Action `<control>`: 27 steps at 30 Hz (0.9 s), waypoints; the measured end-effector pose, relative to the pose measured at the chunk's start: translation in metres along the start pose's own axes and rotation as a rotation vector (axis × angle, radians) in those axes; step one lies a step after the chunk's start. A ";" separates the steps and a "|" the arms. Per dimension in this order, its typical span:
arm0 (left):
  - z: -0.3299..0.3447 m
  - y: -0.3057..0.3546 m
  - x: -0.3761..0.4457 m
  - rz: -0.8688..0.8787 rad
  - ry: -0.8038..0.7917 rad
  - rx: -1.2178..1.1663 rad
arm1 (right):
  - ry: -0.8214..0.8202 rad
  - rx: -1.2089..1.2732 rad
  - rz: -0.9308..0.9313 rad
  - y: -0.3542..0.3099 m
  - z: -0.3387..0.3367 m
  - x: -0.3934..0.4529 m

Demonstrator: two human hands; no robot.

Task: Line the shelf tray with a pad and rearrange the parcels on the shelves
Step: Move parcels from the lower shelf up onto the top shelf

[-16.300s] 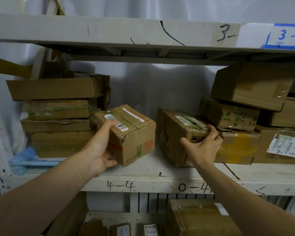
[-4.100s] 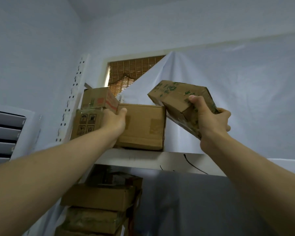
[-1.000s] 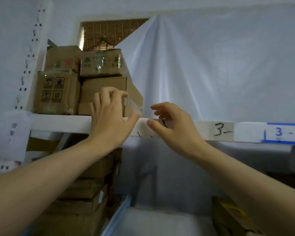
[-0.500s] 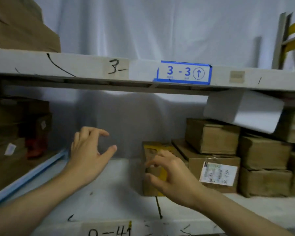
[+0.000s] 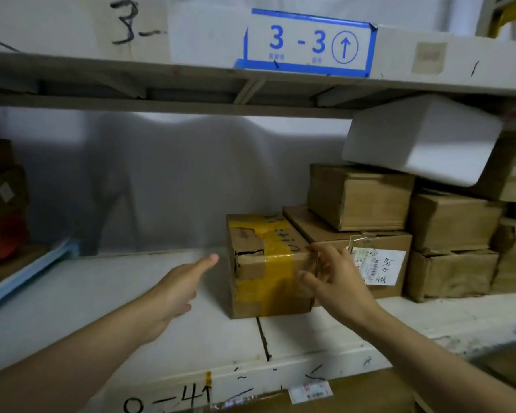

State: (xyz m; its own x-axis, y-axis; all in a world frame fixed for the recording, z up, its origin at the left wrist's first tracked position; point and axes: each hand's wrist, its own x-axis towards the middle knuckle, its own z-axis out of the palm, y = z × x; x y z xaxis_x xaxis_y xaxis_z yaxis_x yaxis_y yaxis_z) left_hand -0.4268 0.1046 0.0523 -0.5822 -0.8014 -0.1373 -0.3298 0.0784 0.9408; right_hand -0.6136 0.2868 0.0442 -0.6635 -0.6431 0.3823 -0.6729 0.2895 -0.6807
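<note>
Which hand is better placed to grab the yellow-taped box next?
Right. The right hand is already at the yellow-taped box's front right corner, fingers spread around it. The left hand is open, short of its left side.

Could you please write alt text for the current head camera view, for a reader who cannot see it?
A person's left hand and right hand reach with open fingers toward a yellow-taped cardboard parcel on a white shelf. More parcels are stacked to its right.
</note>
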 end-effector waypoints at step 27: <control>-0.009 0.010 0.045 -0.244 -0.329 -0.376 | 0.067 0.510 0.419 -0.048 0.061 0.009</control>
State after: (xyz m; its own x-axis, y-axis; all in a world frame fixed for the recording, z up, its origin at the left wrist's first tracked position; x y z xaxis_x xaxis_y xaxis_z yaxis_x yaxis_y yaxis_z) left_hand -0.4491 0.0641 0.0579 -0.7433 -0.5378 -0.3978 -0.2308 -0.3519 0.9071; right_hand -0.5666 0.2237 0.0421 -0.8652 -0.4991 0.0476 -0.1254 0.1235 -0.9844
